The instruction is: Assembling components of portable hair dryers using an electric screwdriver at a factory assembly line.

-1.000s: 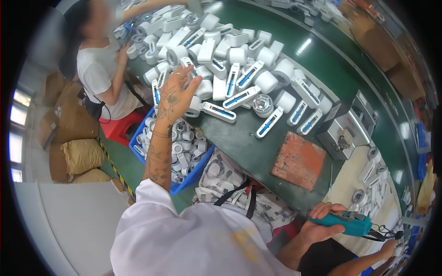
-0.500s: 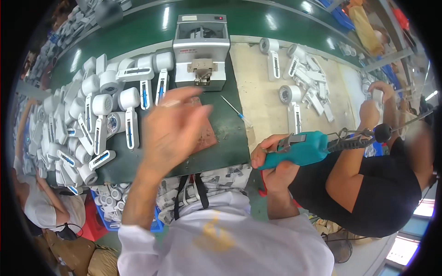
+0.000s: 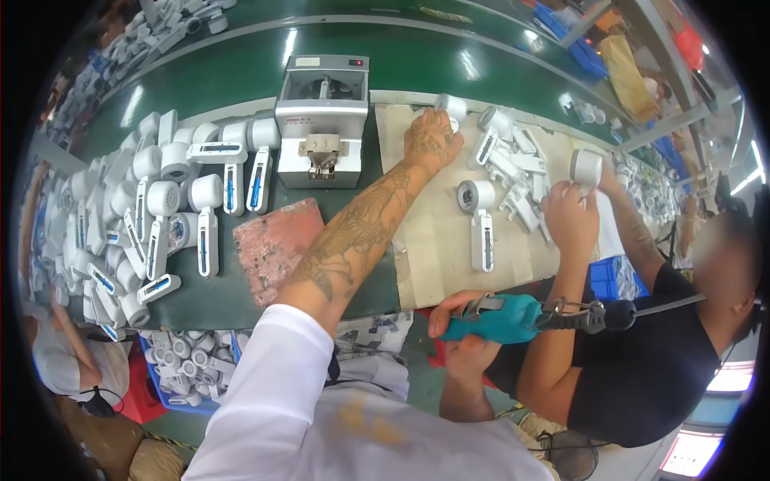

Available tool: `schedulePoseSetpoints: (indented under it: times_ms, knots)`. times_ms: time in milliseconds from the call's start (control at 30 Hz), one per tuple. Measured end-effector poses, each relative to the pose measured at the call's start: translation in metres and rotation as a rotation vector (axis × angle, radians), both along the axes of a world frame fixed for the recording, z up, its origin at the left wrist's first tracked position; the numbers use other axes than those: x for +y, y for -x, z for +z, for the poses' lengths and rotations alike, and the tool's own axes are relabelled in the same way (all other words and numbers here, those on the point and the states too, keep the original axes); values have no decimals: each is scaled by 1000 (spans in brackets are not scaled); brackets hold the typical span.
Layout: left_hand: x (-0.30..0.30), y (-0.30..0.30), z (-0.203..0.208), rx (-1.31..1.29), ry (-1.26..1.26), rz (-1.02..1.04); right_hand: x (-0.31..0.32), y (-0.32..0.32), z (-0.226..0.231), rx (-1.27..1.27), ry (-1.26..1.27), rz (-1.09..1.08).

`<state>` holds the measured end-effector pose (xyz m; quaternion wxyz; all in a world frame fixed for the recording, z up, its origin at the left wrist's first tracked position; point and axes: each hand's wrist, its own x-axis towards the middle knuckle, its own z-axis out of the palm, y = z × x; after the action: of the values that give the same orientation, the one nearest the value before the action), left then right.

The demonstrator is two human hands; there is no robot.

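My left hand (image 3: 431, 143) reaches across the bench with its fingers closed round the handle of a white handheld fan (image 3: 451, 107). That handle is mostly hidden beneath the hand. In my right hand (image 3: 464, 337) is a teal electric screwdriver (image 3: 501, 318), held sideways above the bench's front edge, its dark tip end toward the right. A second white fan (image 3: 484, 240) lies on the beige cardboard (image 3: 433, 264), nearer to me. Left of my forearm lies a worn pink pad (image 3: 273, 252) on the green bench top. Behind it stands a silver screw feeder (image 3: 323, 120).
Many white fans (image 3: 164, 200) crowd the bench's left side. White handle parts (image 3: 521, 172) are heaped on the cardboard. At right, a co-worker (image 3: 634, 361) holds a white fan (image 3: 586, 167). A blue crate (image 3: 180, 398) of round white parts stands below the left front edge.
My left hand has swung from in front of the feeder to the fan at the cardboard's far edge and closed on it. The view has shifted; the screwdriver stays in my right hand.
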<state>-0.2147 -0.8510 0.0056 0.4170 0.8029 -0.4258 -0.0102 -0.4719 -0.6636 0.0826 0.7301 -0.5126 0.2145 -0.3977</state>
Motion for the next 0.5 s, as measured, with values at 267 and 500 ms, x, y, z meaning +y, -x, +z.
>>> schedulePoseSetpoints:
  times_ms: [267,500]
  knots:
    - [154,24,61,-175,282,-310,-23,-9,-4,42,75,15]
    - [297,-1,52,-179,4,-204,-21,-52,13,257,282,58]
